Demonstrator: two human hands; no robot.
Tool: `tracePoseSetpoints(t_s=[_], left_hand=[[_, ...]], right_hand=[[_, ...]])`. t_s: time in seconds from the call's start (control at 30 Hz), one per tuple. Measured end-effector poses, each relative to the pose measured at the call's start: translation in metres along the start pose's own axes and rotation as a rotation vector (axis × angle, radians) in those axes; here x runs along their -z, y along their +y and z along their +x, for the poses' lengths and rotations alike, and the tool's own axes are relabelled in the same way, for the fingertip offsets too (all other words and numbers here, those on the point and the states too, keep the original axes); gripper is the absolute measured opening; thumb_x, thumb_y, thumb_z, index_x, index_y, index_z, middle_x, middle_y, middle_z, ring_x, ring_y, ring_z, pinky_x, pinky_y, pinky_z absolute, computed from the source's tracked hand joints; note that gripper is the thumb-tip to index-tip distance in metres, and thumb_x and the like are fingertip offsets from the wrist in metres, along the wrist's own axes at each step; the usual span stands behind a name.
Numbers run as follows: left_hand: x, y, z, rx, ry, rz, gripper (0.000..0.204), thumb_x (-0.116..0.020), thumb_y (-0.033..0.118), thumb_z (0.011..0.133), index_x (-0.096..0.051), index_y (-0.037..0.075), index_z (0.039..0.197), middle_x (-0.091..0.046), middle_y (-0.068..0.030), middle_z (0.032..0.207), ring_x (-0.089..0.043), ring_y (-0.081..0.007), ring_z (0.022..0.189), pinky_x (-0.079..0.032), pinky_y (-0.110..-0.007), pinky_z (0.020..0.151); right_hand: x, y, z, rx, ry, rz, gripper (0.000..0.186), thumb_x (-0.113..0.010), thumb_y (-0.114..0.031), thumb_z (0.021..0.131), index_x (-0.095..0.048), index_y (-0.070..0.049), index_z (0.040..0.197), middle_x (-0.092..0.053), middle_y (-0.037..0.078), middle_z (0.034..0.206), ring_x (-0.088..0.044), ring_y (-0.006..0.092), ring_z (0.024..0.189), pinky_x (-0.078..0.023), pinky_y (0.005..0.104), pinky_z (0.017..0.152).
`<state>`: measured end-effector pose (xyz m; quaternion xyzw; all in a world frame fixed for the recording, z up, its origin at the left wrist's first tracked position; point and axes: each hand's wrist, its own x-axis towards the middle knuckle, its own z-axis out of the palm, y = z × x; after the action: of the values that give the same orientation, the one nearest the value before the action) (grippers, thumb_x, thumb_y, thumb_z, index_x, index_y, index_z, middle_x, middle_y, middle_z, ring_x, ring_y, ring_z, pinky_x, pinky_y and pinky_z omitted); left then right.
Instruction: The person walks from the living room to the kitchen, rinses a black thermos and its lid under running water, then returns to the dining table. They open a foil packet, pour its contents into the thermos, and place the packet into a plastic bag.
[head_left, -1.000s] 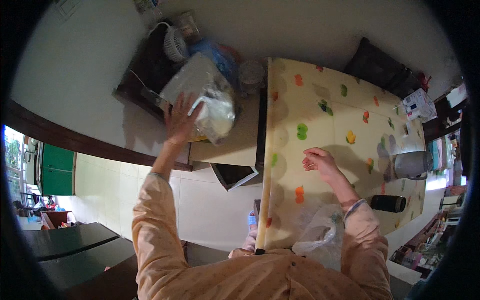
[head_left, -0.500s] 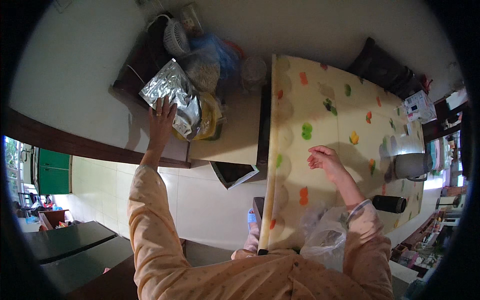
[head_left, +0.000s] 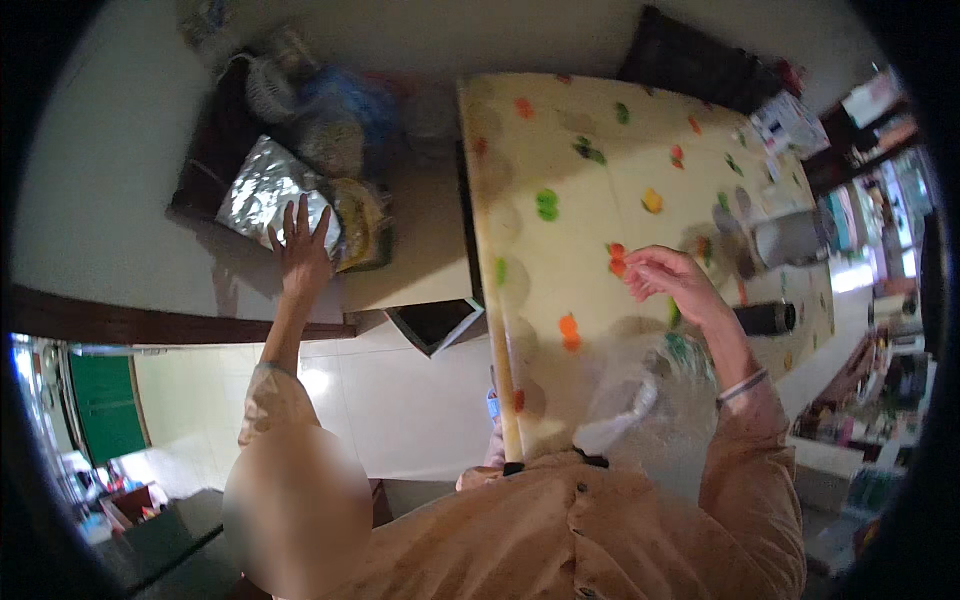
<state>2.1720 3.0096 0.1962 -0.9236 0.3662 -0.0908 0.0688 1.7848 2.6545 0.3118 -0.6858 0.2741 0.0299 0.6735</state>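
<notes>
My left hand (head_left: 302, 258) reaches far to the left with its fingers spread over a shiny silver foil bag (head_left: 262, 195). The fingers rest on the bag's lower right part and are not wrapped around it. Right beside the bag is a yellowish plastic package (head_left: 357, 222). Over the patterned tablecloth (head_left: 545, 255) hovers my right hand (head_left: 678, 280), its fingers loosely bent with nothing visible between them. A clear plastic bag (head_left: 640, 395) lies on the cloth below that hand, and a black cylinder (head_left: 768, 319) lies beside its wrist.
Behind the foil bag are a small white fan (head_left: 268, 90) and a blue plastic bag (head_left: 350, 100). A grey pot-like container (head_left: 788, 240) and a white box (head_left: 790, 124) are at the table's right. An open dark box (head_left: 435, 325) shows below the left surface's edge.
My view has shifted, so the table and bags appear farther left. My left hand has moved a little over the foil bag, its fingers more spread. The right hand is still empty.
</notes>
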Motion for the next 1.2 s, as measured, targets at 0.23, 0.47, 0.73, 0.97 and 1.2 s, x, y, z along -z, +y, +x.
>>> tracePoseSetpoints(t_s=[0.23, 0.47, 0.73, 0.97, 1.2], left_hand=[[0.112, 0.184, -0.052, -0.484, -0.053, -1.320, 0.037, -0.060, 0.014, 0.086, -0.056, 0.005, 0.121, -0.056, -0.0178, 0.122, -0.050, -0.0293, 0.120, -0.038, -0.037, 0.101], [0.250, 0.263, -0.141, -0.696, 0.129, -1.379, 0.039, -0.061, 0.021, 0.086, -0.056, -0.001, 0.119, -0.054, -0.0186, 0.124, -0.052, -0.0314, 0.115, -0.041, -0.037, 0.095], [0.234, 0.341, -0.192, -0.942, 0.069, -0.547, 0.026, -0.061, 0.021, 0.084, -0.061, 0.001, 0.100, -0.062, -0.0168, 0.102, -0.060, -0.0310, 0.097, -0.050, -0.037, 0.079], [0.157, 0.391, -0.172, -0.509, -0.378, -0.357, 0.046, -0.062, 0.040, 0.081, -0.057, 0.000, 0.105, -0.060, -0.0184, 0.105, -0.059, -0.0341, 0.099, -0.048, -0.046, 0.082], [0.107, 0.415, -0.183, -0.520, -0.316, -0.417, 0.052, -0.054, 0.018, 0.082, -0.041, 0.002, 0.131, -0.048, -0.0232, 0.128, -0.046, -0.0380, 0.119, -0.039, -0.042, 0.098]], right_hand=[[-0.009, 0.019, -0.057, 0.110, -0.204, -0.079, 0.028, -0.057, -0.013, 0.091, -0.055, -0.002, 0.118, -0.061, 0.008, 0.108, -0.058, 0.0144, 0.101, -0.047, 0.0261, 0.087], [0.005, 0.046, -0.110, 0.379, 0.096, -0.383, 0.020, -0.057, -0.001, 0.087, -0.059, -0.001, 0.108, -0.062, 0.007, 0.111, -0.058, 0.0130, 0.100, -0.050, 0.0279, 0.082], [-0.005, 0.109, -0.139, 0.467, -0.089, -1.160, 0.028, -0.056, -0.025, 0.086, -0.058, -0.006, 0.107, -0.064, 0.014, 0.092, -0.060, 0.0327, 0.089, -0.044, 0.0425, 0.086], [0.034, 0.125, -0.195, 0.514, -0.253, -1.260, 0.020, -0.062, -0.025, 0.077, -0.067, -0.005, 0.080, -0.062, 0.010, 0.082, -0.054, 0.0254, 0.094, -0.039, 0.0360, 0.089], [0.075, 0.229, -0.232, 0.543, -0.354, -1.503, 0.014, -0.062, -0.018, 0.074, -0.067, -0.006, 0.077, -0.059, 0.008, 0.099, -0.051, 0.0257, 0.101, -0.038, 0.0370, 0.093]])
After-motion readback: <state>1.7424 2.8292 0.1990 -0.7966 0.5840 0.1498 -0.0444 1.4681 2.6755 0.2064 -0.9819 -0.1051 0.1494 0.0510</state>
